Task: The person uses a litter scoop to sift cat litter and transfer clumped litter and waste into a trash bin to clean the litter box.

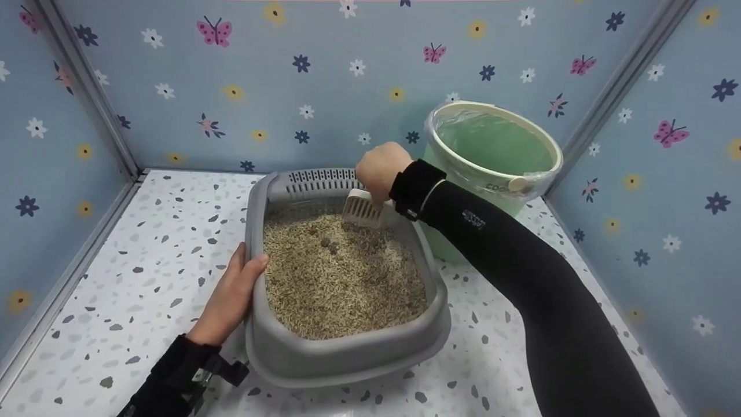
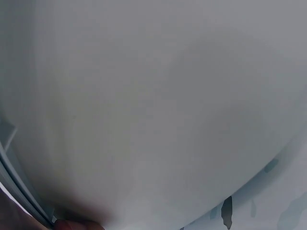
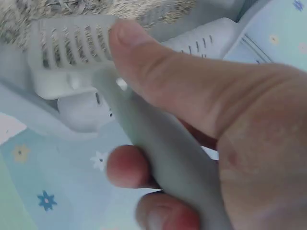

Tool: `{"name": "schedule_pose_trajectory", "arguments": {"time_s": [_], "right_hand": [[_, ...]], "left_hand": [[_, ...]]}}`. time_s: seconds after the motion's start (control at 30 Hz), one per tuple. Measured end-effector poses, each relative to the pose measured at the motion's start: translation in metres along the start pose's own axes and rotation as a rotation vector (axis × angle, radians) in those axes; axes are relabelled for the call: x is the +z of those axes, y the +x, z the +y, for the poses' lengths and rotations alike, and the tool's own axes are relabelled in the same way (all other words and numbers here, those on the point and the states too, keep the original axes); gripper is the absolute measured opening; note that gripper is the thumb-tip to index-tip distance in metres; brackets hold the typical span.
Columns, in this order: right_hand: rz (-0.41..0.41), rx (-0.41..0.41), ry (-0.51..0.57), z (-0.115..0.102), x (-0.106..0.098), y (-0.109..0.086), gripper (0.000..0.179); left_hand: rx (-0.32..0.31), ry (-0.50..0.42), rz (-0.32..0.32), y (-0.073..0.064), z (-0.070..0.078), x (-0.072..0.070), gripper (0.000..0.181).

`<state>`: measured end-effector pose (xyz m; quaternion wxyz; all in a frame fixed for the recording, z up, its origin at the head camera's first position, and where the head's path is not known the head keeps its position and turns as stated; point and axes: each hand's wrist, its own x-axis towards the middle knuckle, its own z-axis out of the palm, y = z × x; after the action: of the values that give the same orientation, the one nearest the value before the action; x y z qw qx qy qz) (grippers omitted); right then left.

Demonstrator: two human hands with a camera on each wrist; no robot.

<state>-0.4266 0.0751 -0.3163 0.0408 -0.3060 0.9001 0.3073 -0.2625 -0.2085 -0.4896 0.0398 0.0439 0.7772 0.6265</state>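
A grey litter box (image 1: 347, 362) full of tan granular litter (image 1: 341, 284) stands on the speckled surface. My left hand (image 1: 231, 289) grips its left wall, thumb over the rim and fingers along the outside. The left wrist view is mostly filled by the box's smooth outer wall (image 2: 144, 105), with fingertips (image 2: 76, 224) at the bottom edge. My right hand (image 1: 385, 171) holds a pale slotted litter scoop (image 1: 362, 209) at the box's far end, thumb pressed near its head. In the right wrist view, fingers wrap the scoop's handle (image 3: 168, 153). Small dark clumps (image 1: 329, 244) lie on the litter.
Behind the box on the right stands a green bin (image 1: 492, 139) with a cream rim and clear plastic liner. Blue flowered panels (image 1: 347, 87) enclose the back and both sides. White surface with grey specks (image 1: 168, 249) extends left of the box.
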Motion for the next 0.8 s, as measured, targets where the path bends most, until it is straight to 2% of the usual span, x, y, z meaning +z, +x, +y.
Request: {"name": "schedule_pose_trajectory", "arguments": {"time_s": [0.17, 0.3, 0.4, 0.5, 0.6, 0.8], "right_hand": [[0.044, -0.058, -0.127, -0.013, 0.017, 0.003, 0.049], [0.008, -0.056, -0.144, -0.018, 0.026, 0.005, 0.043], [-0.029, -0.03, -0.116, -0.019, 0.021, 0.002, 0.035], [-0.09, -0.023, -0.046, -0.016, 0.012, -0.001, 0.03], [-0.16, -0.005, 0.094, -0.009, 0.006, 0.0, 0.035], [-0.199, 0.07, 0.398, 0.02, 0.013, 0.009, 0.048]], "left_hand": [[-0.018, 0.008, 0.001, -0.001, 0.0, 0.0, 0.094], [-0.009, 0.007, -0.002, 0.0, 0.001, 0.001, 0.093], [-0.011, 0.014, -0.003, 0.0, 0.001, 0.0, 0.094], [-0.02, 0.024, -0.005, 0.001, 0.001, 0.0, 0.096], [-0.022, 0.029, -0.005, 0.0, 0.001, 0.0, 0.096], [-0.009, 0.026, 0.002, 0.001, 0.001, 0.001, 0.096]]}}
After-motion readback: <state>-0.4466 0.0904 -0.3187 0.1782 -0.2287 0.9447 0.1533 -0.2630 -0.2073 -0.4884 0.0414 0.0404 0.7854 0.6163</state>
